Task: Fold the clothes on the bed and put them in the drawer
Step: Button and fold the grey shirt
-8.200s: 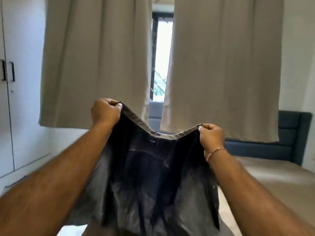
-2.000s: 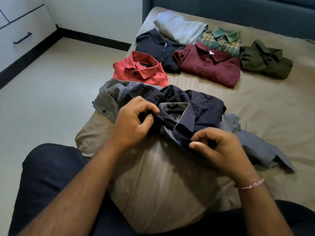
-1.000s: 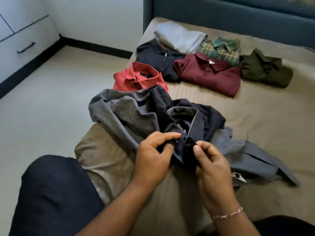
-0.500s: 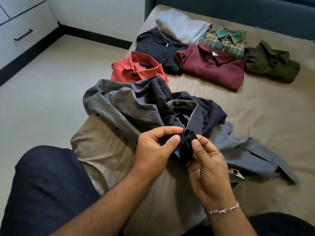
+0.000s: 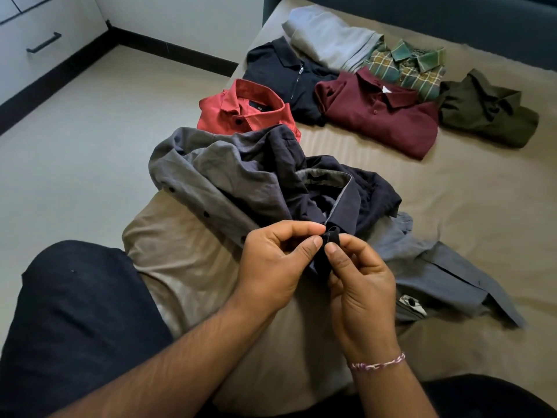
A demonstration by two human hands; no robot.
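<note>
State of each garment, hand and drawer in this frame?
Grey shirt: unfolded, crumpled on bed.
Left hand: pinching its placket.
Right hand: pinching its placket.
Red shirt: folded.
Maroon polo: folded.
Olive shirt: folded.
Drawer: closed.

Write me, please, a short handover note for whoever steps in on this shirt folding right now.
Left hand and right hand: both pinch the front edge of the grey shirt just below its collar, at a button; keep that grip.
Grey shirt lies crumpled and unfolded at the near end of the bed.
Done: six folded tops further up the bed, red shirt, navy zip polo, maroon polo, light grey top, plaid shirt, olive shirt.
Left: button and fold the grey shirt, then move everything to the drawer, which is closed.
</note>
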